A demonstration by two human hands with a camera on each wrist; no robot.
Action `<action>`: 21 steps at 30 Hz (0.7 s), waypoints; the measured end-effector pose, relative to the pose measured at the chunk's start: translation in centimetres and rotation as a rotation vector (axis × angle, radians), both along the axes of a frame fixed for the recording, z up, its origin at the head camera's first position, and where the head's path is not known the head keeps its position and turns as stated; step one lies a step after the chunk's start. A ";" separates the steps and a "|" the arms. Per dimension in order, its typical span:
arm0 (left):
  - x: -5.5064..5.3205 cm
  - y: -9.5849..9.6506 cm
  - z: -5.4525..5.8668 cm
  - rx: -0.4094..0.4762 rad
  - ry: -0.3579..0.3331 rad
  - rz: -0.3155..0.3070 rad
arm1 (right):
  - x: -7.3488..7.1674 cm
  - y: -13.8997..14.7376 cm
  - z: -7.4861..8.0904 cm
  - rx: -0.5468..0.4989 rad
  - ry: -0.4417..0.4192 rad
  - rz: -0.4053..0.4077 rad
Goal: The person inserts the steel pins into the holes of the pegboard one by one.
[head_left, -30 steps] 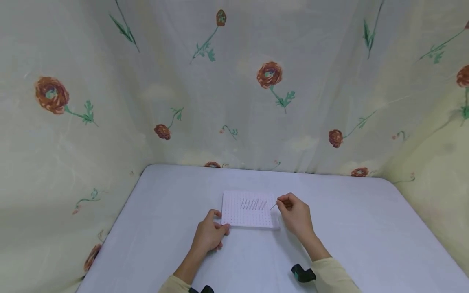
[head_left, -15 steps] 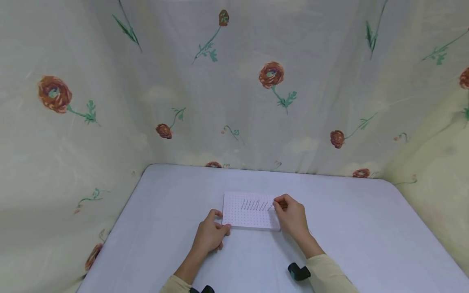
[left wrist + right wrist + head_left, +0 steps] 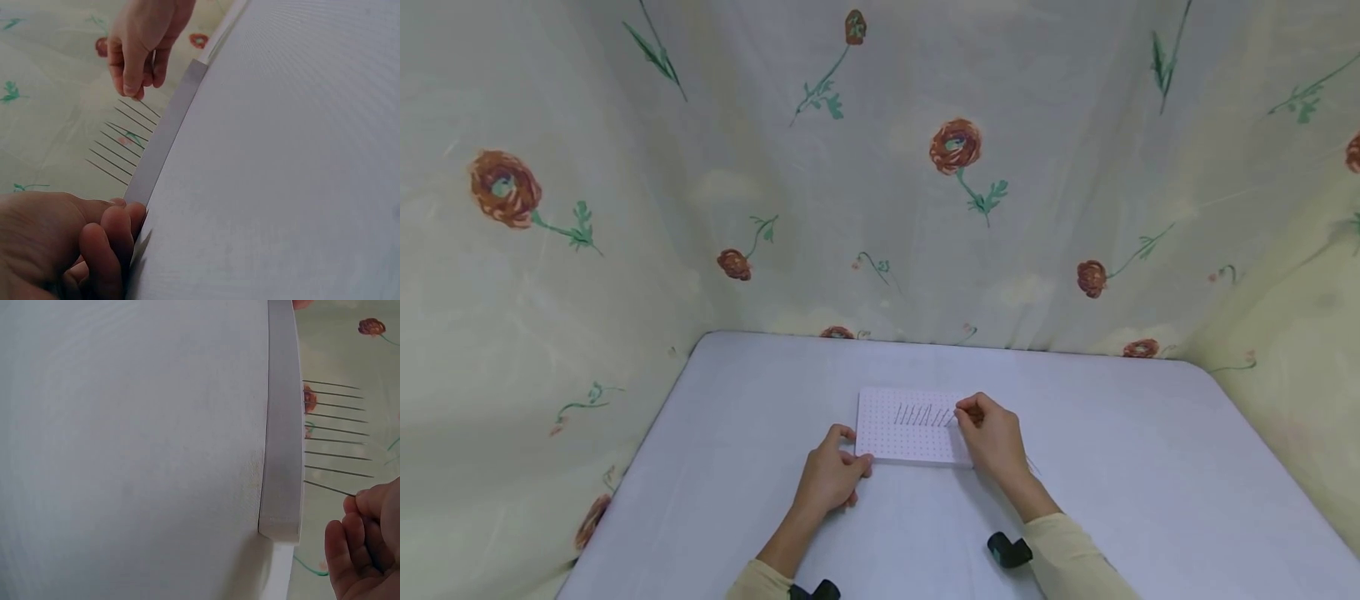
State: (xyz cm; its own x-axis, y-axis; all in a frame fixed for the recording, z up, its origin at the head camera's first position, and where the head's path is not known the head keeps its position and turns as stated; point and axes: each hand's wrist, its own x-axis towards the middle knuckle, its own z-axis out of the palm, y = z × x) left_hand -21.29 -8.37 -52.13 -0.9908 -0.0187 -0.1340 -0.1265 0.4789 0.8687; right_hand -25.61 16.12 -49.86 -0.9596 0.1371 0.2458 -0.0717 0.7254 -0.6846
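Note:
A flat white pegboard (image 3: 910, 448) with a grid of small holes lies on the table. Several thin dark pins (image 3: 917, 414) stand in a row in its upper half. My left hand (image 3: 829, 477) grips the board's near left corner, thumb on the front edge and index finger at the left side. Over the right end of the row, my right hand (image 3: 997, 437) pinches the upper end of another thin pin (image 3: 331, 489) between thumb and fingertips. In the right wrist view that pin's lower end meets the board's top, more slanted than its neighbours. Whether it sits in a hole is hidden.
A white cloth covers the table (image 3: 760, 392). Behind and beside it hangs a pale curtain (image 3: 880, 183) with printed flowers. A black wrist-camera mount (image 3: 1009, 551) sits by the right sleeve, with another (image 3: 815, 591) by the left.
My right hand has moved left with the pinched pin, from beside the board's right edge to the end of the row. The left hand keeps its hold on the corner.

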 end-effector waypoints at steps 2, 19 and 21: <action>0.0 0.0 0.1 0.001 0.001 -0.002 | 0.0 -0.2 0.0 0.007 -0.008 0.002; -0.1 -0.2 0.1 0.022 0.001 -0.012 | 0.1 -0.2 -0.2 0.012 -0.103 0.000; -0.1 -0.1 0.0 0.019 0.000 -0.011 | 0.4 0.4 -0.2 0.009 -0.125 -0.008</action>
